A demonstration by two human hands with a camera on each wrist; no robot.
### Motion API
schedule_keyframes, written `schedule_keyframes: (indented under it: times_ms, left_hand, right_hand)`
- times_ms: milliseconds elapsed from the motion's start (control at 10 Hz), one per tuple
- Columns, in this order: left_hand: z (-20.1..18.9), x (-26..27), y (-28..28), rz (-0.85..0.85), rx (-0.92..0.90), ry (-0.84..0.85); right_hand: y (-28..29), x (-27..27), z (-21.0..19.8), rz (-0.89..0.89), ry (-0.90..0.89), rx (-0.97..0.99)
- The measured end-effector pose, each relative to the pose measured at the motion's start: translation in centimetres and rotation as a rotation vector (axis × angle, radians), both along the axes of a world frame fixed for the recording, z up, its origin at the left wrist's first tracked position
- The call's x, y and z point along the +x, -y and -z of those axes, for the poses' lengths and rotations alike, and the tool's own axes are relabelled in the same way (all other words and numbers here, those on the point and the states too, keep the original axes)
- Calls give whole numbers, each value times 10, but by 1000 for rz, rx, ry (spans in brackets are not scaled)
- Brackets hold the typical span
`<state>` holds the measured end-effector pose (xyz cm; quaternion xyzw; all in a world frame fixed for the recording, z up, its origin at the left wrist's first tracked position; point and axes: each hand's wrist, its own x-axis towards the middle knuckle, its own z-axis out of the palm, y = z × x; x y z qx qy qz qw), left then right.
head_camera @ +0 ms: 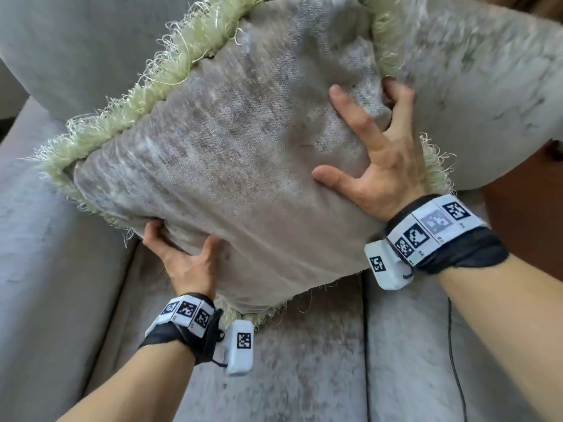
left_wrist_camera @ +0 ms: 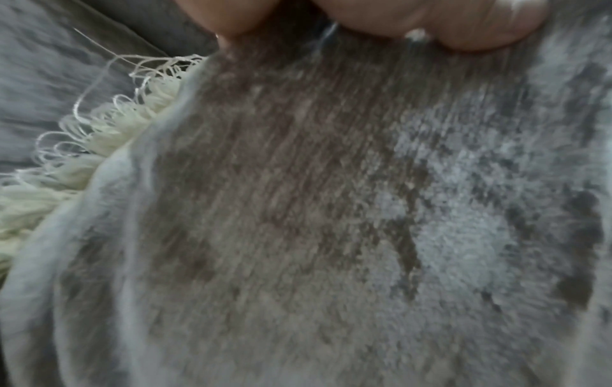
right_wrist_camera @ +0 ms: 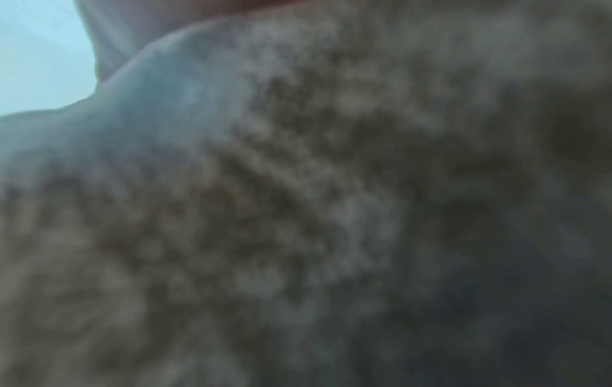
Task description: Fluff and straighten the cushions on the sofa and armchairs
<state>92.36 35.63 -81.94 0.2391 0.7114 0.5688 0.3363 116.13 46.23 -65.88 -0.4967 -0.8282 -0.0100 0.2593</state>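
Here both hands' grip holds the cushion [head_camera: 231,166], left hand [head_camera: 185,260] low, right hand [head_camera: 384,166] splayed.

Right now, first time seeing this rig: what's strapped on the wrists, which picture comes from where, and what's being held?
No robot here: a person works bare-handed, with a small camera and marker band strapped on each wrist.

The big picture comes from a head-worn camera looking down. The other two come from the wrist cameras, pressed so close that they show mostly blurred fabric.

Both hands hold one grey cushion with a pale green fringe, above the grey sofa seat. The left hand grips its lower corner. The right hand has thumb and one finger spread on the face, the other fingers curling round the edge. A second grey cushion sits behind, to the right.
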Motion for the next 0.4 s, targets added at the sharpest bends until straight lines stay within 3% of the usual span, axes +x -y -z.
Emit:
schedule_keyframes:
  times_ms: [200,400]
  left_hand:
    - [-17,-15,11,31,-104,-108]
    - [-105,-52,24,93,-163,-436]
  right_hand:
    - [9,12,-3,28,-25,-51]
    - [54,15,-41,213,-37,-119]
